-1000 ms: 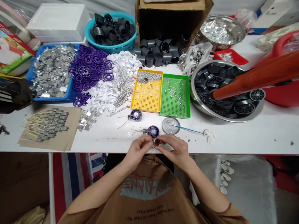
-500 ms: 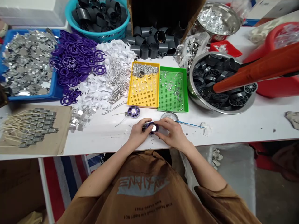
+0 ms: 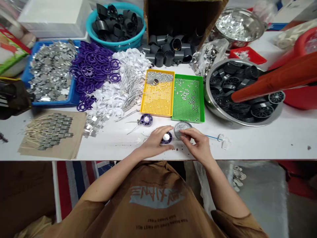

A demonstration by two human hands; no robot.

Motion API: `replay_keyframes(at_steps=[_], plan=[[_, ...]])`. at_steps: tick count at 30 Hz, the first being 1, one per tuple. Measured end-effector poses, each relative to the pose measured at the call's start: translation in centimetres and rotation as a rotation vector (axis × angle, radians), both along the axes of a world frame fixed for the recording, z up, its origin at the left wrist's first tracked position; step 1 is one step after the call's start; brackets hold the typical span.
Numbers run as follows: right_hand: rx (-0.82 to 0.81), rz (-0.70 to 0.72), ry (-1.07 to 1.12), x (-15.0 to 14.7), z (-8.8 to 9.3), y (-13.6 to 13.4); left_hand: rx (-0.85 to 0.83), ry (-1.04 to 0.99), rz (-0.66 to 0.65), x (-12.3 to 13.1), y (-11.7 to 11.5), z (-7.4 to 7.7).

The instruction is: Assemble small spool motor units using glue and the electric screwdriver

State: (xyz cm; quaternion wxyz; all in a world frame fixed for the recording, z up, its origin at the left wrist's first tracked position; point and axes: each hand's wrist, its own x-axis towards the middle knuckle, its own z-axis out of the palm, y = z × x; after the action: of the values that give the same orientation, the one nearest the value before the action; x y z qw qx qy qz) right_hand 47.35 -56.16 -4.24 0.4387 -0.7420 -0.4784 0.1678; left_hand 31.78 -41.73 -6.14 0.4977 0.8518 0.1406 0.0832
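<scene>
My left hand (image 3: 156, 139) lies on the white table (image 3: 272, 145), its fingers curved against a purple plastic disc (image 3: 166, 138) with a shiny white centre. My right hand (image 3: 198, 144) sits just to the right, fingertips pinched together at the rim of a round shallow dish (image 3: 182, 129) holding silvery paste. Whether those fingertips hold anything is hidden. A thin blue-handled brush (image 3: 213, 137) lies to the right of the dish. A second purple disc (image 3: 146, 119) with wire leads stands near the yellow tray.
Behind the hands lie a yellow pegboard tray (image 3: 157, 99) and a green one (image 3: 188, 102). Further out are a blue tray of metal pieces (image 3: 51, 74), purple wheels (image 3: 94, 74), a steel bowl of black wheels (image 3: 223, 82) and an orange tube (image 3: 272, 77).
My hands have parted: the right hand moved from the purple disc to the dish, while the left stays on the disc. The small cylinder held earlier no longer shows. The view shifted slightly.
</scene>
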Motion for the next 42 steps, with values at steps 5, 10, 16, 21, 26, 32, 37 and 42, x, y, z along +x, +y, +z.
replay_keyframes(at_steps=[5, 10, 16, 21, 26, 32, 37, 42], plan=[[0.072, 0.157, -0.121, -0.4, 0.1, 6.1, 0.131, -0.018, 0.087, -3.2, -1.4, 0.1], [0.058, 0.445, -0.275, -2.9, -1.0, 12.1, 0.261, 0.021, 0.425, -10.0, 1.9, 1.7], [-0.013, 0.433, -0.321, -3.5, -1.2, 10.0, 0.456, 0.155, 0.653, -14.2, 7.4, 1.1], [0.002, 0.324, -0.242, -3.6, -0.9, 4.0, 0.456, 0.178, 0.454, -13.1, 9.2, 0.5], [0.186, -0.315, 0.17, -3.5, -3.3, -3.7, 0.606, -0.033, 0.503, -9.1, 5.1, 2.4], [0.347, -0.745, 0.929, 1.2, -5.2, -8.1, 0.428, -0.171, 0.227, -2.5, -1.2, 0.4], [0.316, -0.533, 0.787, 3.9, -3.9, -7.1, 0.517, -0.442, 0.244, -0.8, -5.1, -0.3], [0.122, -0.283, 0.172, 2.3, -1.2, -7.5, 0.502, -0.16, -0.06, 1.1, -8.8, -1.6]])
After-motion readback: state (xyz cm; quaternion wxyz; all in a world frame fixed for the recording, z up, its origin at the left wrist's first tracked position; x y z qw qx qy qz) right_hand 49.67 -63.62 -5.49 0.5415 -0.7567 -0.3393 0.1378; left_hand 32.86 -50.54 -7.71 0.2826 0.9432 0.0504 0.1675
